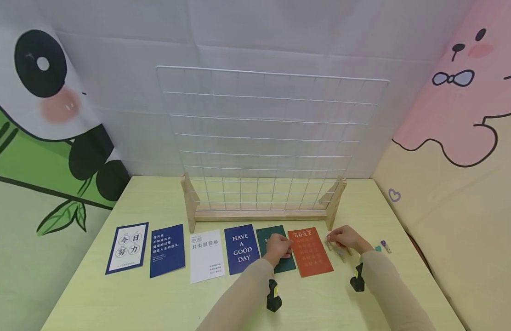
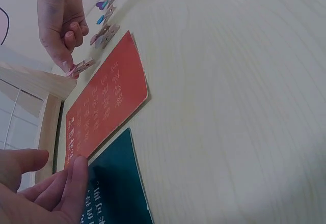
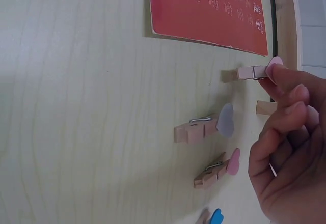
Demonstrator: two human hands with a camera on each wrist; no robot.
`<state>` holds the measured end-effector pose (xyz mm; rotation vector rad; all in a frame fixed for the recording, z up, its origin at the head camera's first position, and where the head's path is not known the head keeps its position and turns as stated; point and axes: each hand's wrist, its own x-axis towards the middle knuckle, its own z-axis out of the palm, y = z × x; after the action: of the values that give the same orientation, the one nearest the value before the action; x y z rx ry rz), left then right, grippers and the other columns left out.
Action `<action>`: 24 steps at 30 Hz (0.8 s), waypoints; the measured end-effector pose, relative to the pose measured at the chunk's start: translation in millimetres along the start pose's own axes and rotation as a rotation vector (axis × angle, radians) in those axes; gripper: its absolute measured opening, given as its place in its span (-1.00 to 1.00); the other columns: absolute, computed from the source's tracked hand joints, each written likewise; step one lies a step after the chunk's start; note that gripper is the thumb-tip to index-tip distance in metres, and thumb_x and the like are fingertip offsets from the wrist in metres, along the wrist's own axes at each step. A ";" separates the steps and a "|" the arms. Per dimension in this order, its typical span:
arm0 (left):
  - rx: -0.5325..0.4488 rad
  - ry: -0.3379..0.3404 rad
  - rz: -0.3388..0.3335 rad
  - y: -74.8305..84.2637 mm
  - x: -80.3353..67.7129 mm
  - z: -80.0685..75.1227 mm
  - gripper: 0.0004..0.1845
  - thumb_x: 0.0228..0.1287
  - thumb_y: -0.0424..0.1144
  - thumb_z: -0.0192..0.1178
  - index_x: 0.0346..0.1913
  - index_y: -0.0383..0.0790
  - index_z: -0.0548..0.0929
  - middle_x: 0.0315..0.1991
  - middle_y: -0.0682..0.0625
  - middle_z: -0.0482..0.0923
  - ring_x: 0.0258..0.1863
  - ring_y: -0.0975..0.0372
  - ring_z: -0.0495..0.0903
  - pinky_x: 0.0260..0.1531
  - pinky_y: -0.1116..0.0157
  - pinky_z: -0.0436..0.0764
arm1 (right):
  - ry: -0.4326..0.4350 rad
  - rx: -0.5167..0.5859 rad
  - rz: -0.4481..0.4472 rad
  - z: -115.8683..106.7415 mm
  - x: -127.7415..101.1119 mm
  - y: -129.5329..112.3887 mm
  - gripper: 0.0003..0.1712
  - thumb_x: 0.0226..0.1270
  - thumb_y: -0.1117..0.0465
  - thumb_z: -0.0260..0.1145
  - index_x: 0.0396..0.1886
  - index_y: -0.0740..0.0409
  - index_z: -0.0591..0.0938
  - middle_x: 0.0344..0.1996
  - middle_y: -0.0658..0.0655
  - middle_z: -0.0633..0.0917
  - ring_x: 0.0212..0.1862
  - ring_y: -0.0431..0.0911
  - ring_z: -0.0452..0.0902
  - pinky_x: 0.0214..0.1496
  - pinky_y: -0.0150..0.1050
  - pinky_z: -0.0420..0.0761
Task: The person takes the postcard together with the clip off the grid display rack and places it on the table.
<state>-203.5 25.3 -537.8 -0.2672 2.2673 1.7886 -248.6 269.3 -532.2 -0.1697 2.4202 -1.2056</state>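
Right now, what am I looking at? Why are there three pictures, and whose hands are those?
They are a person's two hands. One camera sits on the head and looks down at the table; one small camera sits on each wrist, so you see the same scene close up. Six cards lie in a row before a wire grid on a wooden stand. The left hand touches the dark green card, beside the orange card. The right hand pinches a little wooden clothespin with a pink heart. More heart clothespins lie nearby.

Six cards point(image 1: 222, 250) lie before the grid rack point(image 1: 264, 193); clothespins point(image 1: 381, 247) lie right.
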 end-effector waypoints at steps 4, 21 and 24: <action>-0.008 -0.001 0.006 -1.8 1.2 -2.0 -0.83 0.15 -0.37 0.13 -0.29 -0.46 0.59 -0.62 -0.09 0.52 -0.64 0.21 0.55 -0.61 0.34 0.58 | 0.016 0.000 0.007 2.5 -0.8 0.9 -0.76 0.23 0.29 0.15 -0.23 0.43 0.58 -0.80 -0.01 0.36 -0.72 -0.23 0.18 -0.67 -0.38 0.22; -0.018 -0.033 0.127 3.6 -1.1 -29.5 -0.83 0.18 -0.37 0.09 -0.23 -0.43 0.57 -0.46 -0.19 0.56 -0.54 0.13 0.55 -0.62 0.34 0.57 | 0.098 -0.012 0.024 4.2 -2.4 6.7 -0.75 0.26 0.30 0.10 -0.21 0.42 0.56 -0.78 0.02 0.39 -0.71 -0.20 0.23 -0.64 -0.34 0.29; -0.007 -0.035 0.173 6.0 -0.5 -38.2 -0.82 0.19 -0.35 0.09 -0.21 -0.43 0.56 -0.39 -0.25 0.55 -0.47 0.04 0.56 -0.56 0.29 0.58 | 0.111 -0.028 0.005 2.5 -4.0 4.2 -0.73 0.26 0.29 0.09 -0.19 0.43 0.55 -0.77 0.03 0.41 -0.70 -0.19 0.25 -0.63 -0.34 0.30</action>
<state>-207.6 -10.5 -523.6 -0.0405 2.3226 1.8675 -243.6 271.2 -535.5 -0.1080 2.5320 -1.2083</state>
